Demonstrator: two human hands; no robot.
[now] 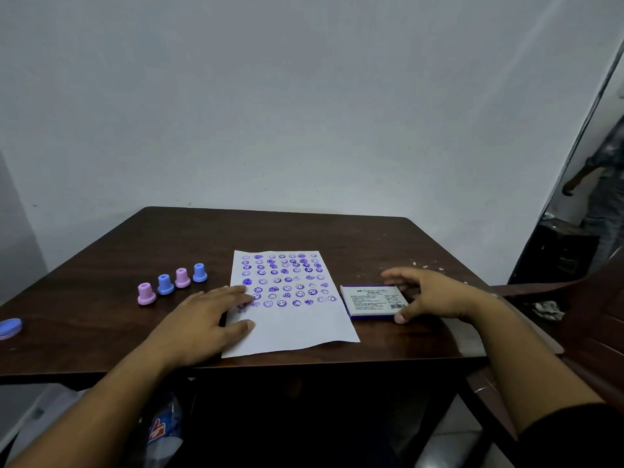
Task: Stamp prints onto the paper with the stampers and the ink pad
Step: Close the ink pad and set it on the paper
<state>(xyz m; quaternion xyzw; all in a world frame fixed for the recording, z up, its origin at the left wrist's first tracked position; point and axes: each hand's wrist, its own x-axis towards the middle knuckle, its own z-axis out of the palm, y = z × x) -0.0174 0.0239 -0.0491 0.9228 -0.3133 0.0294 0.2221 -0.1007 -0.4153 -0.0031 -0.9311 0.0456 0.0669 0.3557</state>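
A white paper point(297, 329) lies mid-table, its upper two thirds covered with rows of purple smiley prints. My left hand point(202, 319) rests flat on the paper's left edge, fingers straight. To the left stand several stampers in a slanted row: pink point(146, 293), blue point(165, 284), pink point(182, 278), blue point(200, 272). The closed ink pad point(373, 302), white-labelled with a purple rim, sits right of the paper. My right hand point(435, 295) spans its right end, with the thumb on the near corner and the fingers over the far edge.
A blue oval cap point(10, 327) lies at the table's left edge. The dark wooden table point(304, 231) stands against a white wall. A brown chair point(594, 315) and crumpled paper point(548, 310) are on the right; a person point(604, 197) stands in the doorway beyond.
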